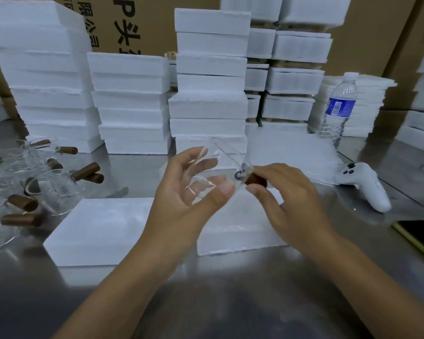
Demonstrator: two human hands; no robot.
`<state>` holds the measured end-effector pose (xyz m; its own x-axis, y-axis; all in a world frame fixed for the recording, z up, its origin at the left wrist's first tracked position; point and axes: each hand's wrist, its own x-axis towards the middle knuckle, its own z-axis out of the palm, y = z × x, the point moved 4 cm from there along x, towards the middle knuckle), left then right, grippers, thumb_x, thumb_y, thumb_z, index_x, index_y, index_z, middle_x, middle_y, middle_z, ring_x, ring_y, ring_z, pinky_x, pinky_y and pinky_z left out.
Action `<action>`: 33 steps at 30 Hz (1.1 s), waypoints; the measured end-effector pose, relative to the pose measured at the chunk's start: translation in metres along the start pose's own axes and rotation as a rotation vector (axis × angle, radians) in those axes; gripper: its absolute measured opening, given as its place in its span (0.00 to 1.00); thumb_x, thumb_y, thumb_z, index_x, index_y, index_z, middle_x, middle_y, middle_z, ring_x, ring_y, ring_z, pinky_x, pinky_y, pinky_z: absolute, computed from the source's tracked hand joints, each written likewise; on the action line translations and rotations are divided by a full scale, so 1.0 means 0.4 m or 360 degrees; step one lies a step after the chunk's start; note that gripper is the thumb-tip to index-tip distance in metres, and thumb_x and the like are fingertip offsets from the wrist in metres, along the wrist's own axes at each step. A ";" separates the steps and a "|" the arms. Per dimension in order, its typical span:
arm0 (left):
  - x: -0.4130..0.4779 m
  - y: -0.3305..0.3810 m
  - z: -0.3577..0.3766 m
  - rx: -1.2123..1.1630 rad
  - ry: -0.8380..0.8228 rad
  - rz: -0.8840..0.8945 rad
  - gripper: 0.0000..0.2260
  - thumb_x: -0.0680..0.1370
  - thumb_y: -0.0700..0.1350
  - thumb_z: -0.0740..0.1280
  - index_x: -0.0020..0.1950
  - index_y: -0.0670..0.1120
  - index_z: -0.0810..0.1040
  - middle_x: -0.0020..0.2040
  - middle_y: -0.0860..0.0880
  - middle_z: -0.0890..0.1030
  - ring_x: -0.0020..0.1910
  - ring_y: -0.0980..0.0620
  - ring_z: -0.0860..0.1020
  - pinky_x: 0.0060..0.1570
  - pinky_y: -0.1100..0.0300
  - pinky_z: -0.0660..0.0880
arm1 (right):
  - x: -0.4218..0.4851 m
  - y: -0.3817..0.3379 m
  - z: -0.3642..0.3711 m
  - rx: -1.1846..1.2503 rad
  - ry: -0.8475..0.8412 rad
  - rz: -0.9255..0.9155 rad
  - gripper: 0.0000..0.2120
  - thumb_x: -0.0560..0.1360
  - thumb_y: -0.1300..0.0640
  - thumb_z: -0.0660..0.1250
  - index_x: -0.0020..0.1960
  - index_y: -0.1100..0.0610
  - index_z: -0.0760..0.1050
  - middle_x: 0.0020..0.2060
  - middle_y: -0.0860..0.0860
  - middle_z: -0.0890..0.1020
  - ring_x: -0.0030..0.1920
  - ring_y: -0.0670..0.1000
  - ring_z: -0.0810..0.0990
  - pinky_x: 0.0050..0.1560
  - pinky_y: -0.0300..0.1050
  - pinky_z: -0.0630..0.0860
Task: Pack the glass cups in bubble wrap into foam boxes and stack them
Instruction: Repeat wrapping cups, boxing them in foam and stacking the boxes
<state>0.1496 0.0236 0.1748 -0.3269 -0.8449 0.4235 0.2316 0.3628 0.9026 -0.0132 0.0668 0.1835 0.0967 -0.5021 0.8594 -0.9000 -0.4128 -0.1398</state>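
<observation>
A clear glass cup with a brown wooden handle is held above the table's middle. My left hand grips the glass body, thumb in front and fingers behind it. My right hand pinches the wooden handle. Below them lie two white foam boxes side by side on the steel table, the right one partly hidden by my hands. Several more glass cups with brown handles lie in a heap at the left. No bubble wrap is plainly visible.
Tall stacks of white foam boxes fill the back of the table. At the right stand a water bottle and a pile of foam sheets; a white controller and a phone lie nearer. Cardboard cartons stand behind.
</observation>
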 end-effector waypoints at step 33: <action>0.022 -0.062 -0.083 0.1573 0.0236 -0.0277 0.06 0.76 0.52 0.66 0.39 0.55 0.76 0.22 0.58 0.71 0.25 0.56 0.69 0.28 0.60 0.61 | 0.005 0.125 -0.045 -0.0179 -0.0103 0.0353 0.09 0.77 0.57 0.64 0.55 0.58 0.80 0.42 0.53 0.80 0.42 0.56 0.78 0.48 0.56 0.74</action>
<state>0.1714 -0.0058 0.1536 -0.1509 -0.9329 0.3269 -0.6922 0.3358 0.6388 -0.0655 0.0589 0.1870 -0.0848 -0.6201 0.7799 -0.9435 -0.2016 -0.2629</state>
